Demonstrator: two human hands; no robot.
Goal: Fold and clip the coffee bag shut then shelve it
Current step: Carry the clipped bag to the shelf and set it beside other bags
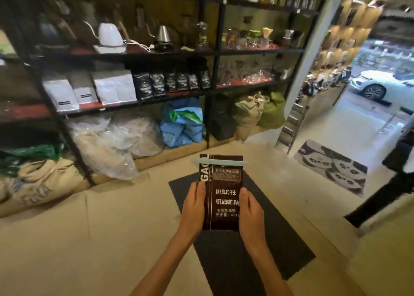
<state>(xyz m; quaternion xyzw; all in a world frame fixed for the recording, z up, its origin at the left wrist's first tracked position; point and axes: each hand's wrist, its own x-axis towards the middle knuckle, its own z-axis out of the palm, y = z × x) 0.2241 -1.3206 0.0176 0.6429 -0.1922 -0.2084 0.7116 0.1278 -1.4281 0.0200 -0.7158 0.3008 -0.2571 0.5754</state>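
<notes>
Clip (220, 162) across bag (225, 197) top; shelves (143, 55) behind, seemingly.

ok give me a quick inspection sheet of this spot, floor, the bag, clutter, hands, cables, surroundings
surface: pale floor with a dark mat under the hands
job's things: dark coffee bag held upright, top folded, pale blue clip across the fold; not yet shelved
clutter: sacks and plastic bags on the floor under the shelving
grippers: left hand and right hand each grip a side edge of the bag
cables: white cord beside the white kettle
surroundings: black shelving with silver bags and a row of small dark bags; panda mat; doorway to the street with a white car
</notes>
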